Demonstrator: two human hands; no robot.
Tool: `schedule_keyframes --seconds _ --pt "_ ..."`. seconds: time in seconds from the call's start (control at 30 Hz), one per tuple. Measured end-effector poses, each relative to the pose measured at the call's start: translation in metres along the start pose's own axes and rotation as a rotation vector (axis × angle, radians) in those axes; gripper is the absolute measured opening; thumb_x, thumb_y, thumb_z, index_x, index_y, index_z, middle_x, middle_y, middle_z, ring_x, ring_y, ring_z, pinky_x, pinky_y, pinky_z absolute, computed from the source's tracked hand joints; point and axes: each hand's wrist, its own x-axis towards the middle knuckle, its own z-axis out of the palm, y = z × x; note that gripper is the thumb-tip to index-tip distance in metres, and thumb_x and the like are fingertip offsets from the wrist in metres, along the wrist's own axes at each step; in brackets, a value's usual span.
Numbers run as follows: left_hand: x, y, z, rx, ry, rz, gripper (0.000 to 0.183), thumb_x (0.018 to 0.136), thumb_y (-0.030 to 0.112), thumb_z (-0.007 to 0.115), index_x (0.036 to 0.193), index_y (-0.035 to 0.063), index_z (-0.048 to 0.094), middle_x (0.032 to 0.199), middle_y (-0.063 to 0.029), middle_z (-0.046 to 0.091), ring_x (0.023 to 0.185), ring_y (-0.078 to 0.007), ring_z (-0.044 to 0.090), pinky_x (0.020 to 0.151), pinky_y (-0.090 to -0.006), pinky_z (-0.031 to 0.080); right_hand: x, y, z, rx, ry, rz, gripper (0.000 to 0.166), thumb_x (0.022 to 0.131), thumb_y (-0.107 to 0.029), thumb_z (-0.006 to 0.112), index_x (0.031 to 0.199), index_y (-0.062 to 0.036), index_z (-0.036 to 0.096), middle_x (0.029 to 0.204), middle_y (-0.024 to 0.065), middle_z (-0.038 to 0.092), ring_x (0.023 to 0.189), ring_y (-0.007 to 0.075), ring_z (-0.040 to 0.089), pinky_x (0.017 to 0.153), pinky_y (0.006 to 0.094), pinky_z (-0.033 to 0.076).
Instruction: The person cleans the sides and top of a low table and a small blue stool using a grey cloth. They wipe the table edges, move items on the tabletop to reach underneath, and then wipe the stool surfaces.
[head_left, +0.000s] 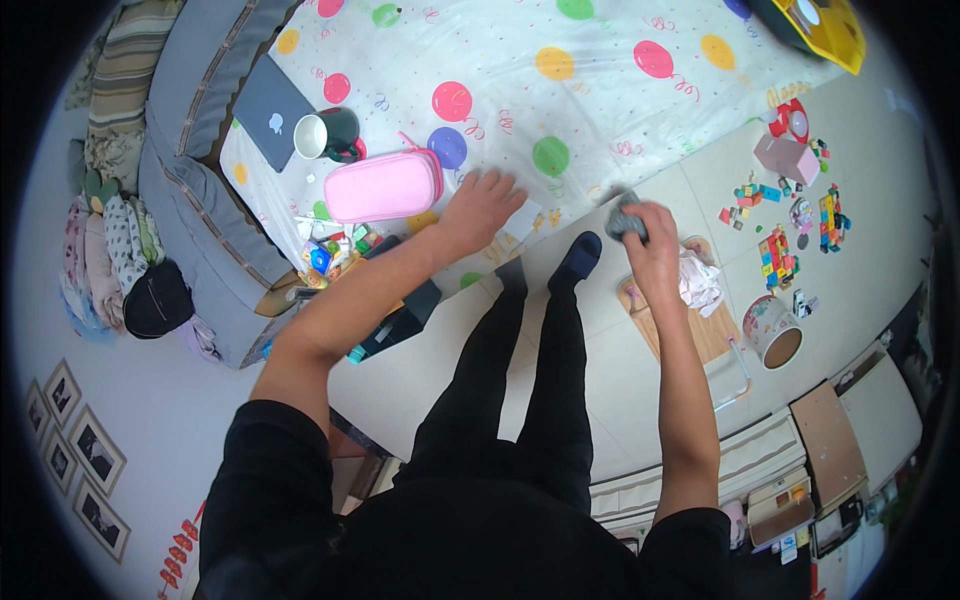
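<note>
My right hand (652, 232) grips a bunched grey cloth (624, 217) just past the table's near edge, above the floor. Palm down, my left hand (484, 210) is over the balloon-print tablecloth (510, 112), holding nothing; its fingers are slightly spread. Beside it lies a pink zippered pencil case (386, 186). A small white paper-like piece (523, 220) shows by the left fingers, partly hidden. Farther left on the cloth are a dark green mug (330, 135) with a white inside and a closed dark Apple laptop (271, 112).
Several small colourful packets (330, 255) sit at the table's left corner above a dark bin (405, 315). A yellow container (825, 30) stands far right. On the floor are toy bricks (780, 259), a small wooden chair (697, 330) with crumpled fabric, and a round tub (772, 334). A grey sofa (195, 225) adjoins left.
</note>
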Motion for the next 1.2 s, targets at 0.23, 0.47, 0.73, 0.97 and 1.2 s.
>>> schedule_keyframes --seconds 0.23,0.47,0.73,0.97,1.2 --pt "-0.037 0.002 0.029 -0.005 -0.122 -0.018 0.027 0.073 0.008 0.058 0.100 0.0067 0.062 0.100 -0.0097 0.056 0.101 -0.0264 0.051 0.087 -0.0402 0.040 0.090 -0.046 0.063 -0.052 0.025 -0.341 0.034 0.072 0.003 0.058 0.104 -0.0071 0.063 0.113 0.0164 0.055 0.105 0.0360 0.050 0.092 0.0415 0.042" --pt "-0.082 -0.011 0.024 0.091 -0.544 -0.138 0.028 0.073 0.008 0.059 0.101 0.0092 0.064 0.104 -0.0088 0.058 0.105 -0.0264 0.052 0.094 -0.0392 0.039 -0.047 0.027 0.049 -0.198 -0.332 -0.204 0.035 0.069 0.005 0.059 0.101 -0.0071 0.064 0.105 0.0138 0.056 0.100 0.0350 0.051 0.087 0.0407 0.045" --pt "-0.108 -0.014 0.022 0.015 -0.457 -0.228 0.040 0.073 0.004 0.059 0.113 0.0080 0.058 0.114 -0.0117 0.053 0.114 -0.0302 0.048 0.097 -0.0415 0.039 0.039 -0.068 0.082 0.046 -0.083 -0.329 0.037 0.072 0.001 0.056 0.108 -0.0077 0.061 0.119 0.0152 0.055 0.111 0.0363 0.050 0.096 0.0409 0.041" --pt "-0.097 -0.009 0.022 -0.070 -0.494 -0.293 0.047 0.071 0.002 0.062 0.117 0.0070 0.055 0.120 -0.0141 0.048 0.116 -0.0330 0.046 0.093 -0.0435 0.043 -0.016 -0.047 0.162 -0.141 -0.211 -0.437 0.028 0.068 0.003 0.058 0.091 -0.0123 0.062 0.099 0.0109 0.054 0.088 0.0332 0.052 0.078 0.0431 0.045" --pt "-0.068 0.004 -0.001 -0.221 -0.590 -0.247 0.044 0.074 0.004 0.060 0.117 0.0068 0.055 0.123 -0.0168 0.049 0.114 -0.0338 0.048 0.093 -0.0446 0.043 -0.120 0.042 0.066 0.029 -0.118 0.195 0.028 0.070 -0.002 0.060 0.098 -0.0060 0.063 0.100 0.0157 0.058 0.099 0.0359 0.054 0.086 0.0415 0.045"
